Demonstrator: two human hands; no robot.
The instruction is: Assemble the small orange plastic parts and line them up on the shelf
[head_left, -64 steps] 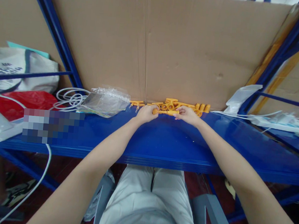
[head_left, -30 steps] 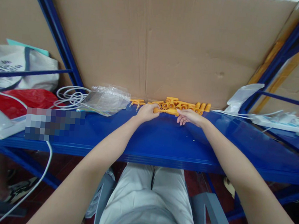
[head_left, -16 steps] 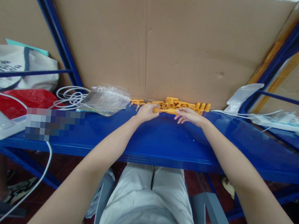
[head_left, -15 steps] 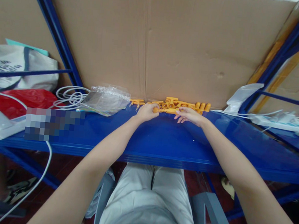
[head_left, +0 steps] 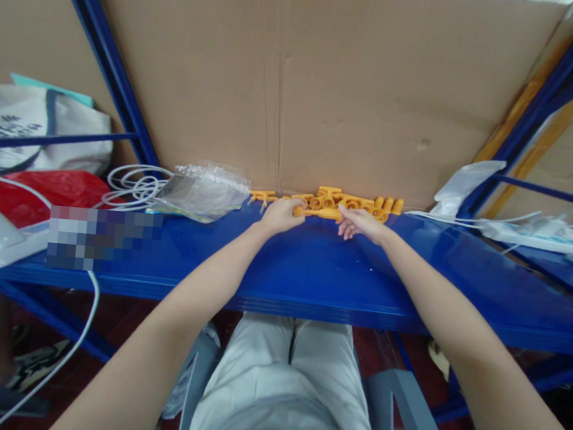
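An orange plastic rod-shaped piece (head_left: 324,213), with a rounded knob at its left end, lies level between my hands over the far part of the blue table. My left hand (head_left: 282,217) is closed around its left end, close to the knob. At the right end, my right hand (head_left: 360,224) pinches it with thumb and index finger, the other fingers curled below. Just behind are several orange plastic parts (head_left: 329,194), some T-shaped and some with round openings. Short orange caps (head_left: 388,204) stand to the right. Orange pieces with small metal ends (head_left: 263,195) lie left of my left hand.
Clear plastic bags (head_left: 208,195) and a coiled white cable (head_left: 133,185) lie on the left of the blue table (head_left: 311,277). A cardboard panel (head_left: 328,85) closes off the back. White power strips (head_left: 540,234) sit at right. Blue frame posts rise on both sides.
My right hand has shifted slightly left, and its fingers have curled in more at the piece's right end. My left hand stays in place on the knob end.
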